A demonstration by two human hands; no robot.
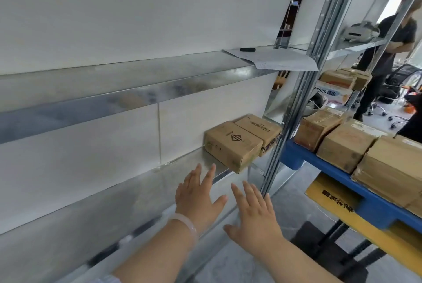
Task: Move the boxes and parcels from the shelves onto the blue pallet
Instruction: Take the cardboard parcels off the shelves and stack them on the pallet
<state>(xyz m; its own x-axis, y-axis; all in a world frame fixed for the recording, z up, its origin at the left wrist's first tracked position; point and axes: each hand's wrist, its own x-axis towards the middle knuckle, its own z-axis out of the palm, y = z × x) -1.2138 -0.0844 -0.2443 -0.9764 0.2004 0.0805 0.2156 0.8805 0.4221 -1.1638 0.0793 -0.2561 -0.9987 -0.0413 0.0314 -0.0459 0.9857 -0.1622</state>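
Note:
Two brown cardboard boxes sit side by side at the right end of the lower metal shelf (127, 193): the nearer box (231, 145) overhangs the shelf's front edge, and the second box (260, 130) lies behind it to the right. My left hand (198, 196) and my right hand (253, 212) are both stretched out toward them, fingers spread, holding nothing, a short way below and in front of the nearer box. The blue pallet (331, 170) stands at the right with several brown boxes (347, 145) on it.
The upper shelf (137, 81) holds a sheet of paper (278, 60) and a black marker (247, 49). A steel upright (294, 109) stands between shelf and pallet. A yellow carton (338, 200) lies under the pallet. A person in dark clothes (388, 58) stands at the back right near office chairs.

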